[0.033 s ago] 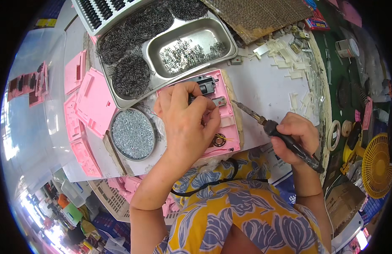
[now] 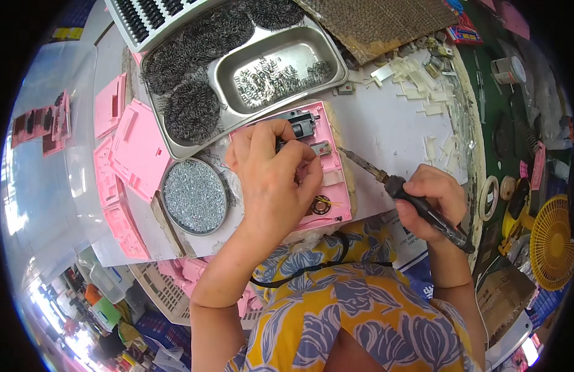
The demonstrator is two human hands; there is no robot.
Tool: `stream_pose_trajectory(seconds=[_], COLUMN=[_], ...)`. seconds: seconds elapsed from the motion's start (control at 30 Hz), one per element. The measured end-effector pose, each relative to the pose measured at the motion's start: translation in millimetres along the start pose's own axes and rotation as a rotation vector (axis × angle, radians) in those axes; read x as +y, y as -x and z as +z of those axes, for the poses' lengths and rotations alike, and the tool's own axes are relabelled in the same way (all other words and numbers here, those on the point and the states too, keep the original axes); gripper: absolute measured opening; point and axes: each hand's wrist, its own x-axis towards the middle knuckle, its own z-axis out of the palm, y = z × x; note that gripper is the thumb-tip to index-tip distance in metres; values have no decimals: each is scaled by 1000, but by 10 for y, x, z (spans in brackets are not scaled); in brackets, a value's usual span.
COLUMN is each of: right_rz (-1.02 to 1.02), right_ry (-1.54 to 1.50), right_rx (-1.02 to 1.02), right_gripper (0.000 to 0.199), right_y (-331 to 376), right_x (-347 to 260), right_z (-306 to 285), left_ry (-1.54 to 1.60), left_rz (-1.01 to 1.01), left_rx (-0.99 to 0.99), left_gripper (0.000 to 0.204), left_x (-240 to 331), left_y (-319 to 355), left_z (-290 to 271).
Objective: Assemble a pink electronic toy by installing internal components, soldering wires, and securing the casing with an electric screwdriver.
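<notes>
Plainly, the bench [image 2: 386,133] carries an open pink casing [image 2: 341,192], near centre. My left hand [image 2: 265,161] bends over it, fingers curled; I cannot tell what they pinch. My right hand [image 2: 435,198] grasps a soldering iron [image 2: 395,186], its tip by the casing's right edge. I judge this a soldering step; next calls for steadying the small metal part [image 2: 322,149].

Assembly workshop — soldering iron [image 2: 399,188], pink panels [image 2: 141,147], what look like screws [image 2: 194,195].
</notes>
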Motion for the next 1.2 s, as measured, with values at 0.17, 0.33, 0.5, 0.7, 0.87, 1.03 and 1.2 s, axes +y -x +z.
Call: stream_pose_trajectory(seconds=[0.17,0.33,0.5,0.7,0.87,1.03,1.2], right_rz=[11,49,55,47,37,52,14], right_ry=[13,7,6,-2,-3,2,13], right_rx=[-14,29,33,5,8,-1,-19], right_gripper=[30,29,28,27,27,25,27], right_y=[-11,21,-6,-31,-30,-44,-56], right_x=[3,34,39,58,88,95,122], right_z=[24,-15,-20,49,89,124,142], left_ry=[-22,-47,-71,-93,-110,-100,-93], left_rz=[2,24,38,26,22,16,10], left_rx=[-17,-27,-43,-59,-57,-51,-70], left_gripper=[14,13,11,10,11,12,11], left_x=[6,13,17,65,75,68,86], left_y=[-11,-8,-8,-39,-42,-41,-59], left_z=[-17,-42,-41,-32,-27,-17,-44])
